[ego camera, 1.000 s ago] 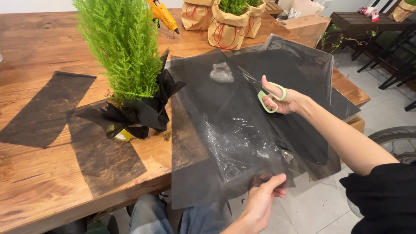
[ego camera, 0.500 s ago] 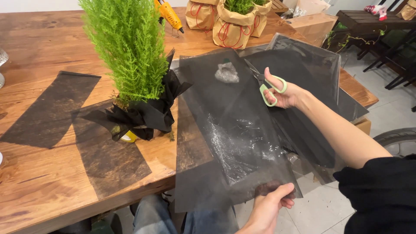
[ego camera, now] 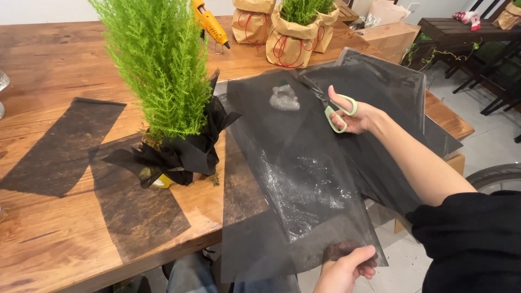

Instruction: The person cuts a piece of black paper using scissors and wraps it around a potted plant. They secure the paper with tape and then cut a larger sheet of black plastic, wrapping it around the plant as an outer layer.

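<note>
From the head view, the person's right hand (ego camera: 355, 115) was closed through the loops of green-handled scissors (ego camera: 331, 106), whose blades lay on the upper part of a sheet of sheer black wrapping mesh (ego camera: 304, 179) draped over the counter's (ego camera: 65, 54) near right edge. The left hand (ego camera: 344, 268) pinched the sheet's lower edge, fingers clamped on it below the counter line, holding it taut. Compared with half a second before, the scissors had shifted only slightly along the sheet and the left hand's grip had moved up a little on the hem; I judged the cut was barely under way. Near the counter's middle stood a bushy green potted plant (ego camera: 160, 70), its pot wrapped in black mesh, with flat dark strips (ego camera: 59, 144) lying toward the left edge. At the far edge sat brown paper-wrapped pots (ego camera: 290, 38) and a yellow glue gun (ego camera: 209, 23).
</note>
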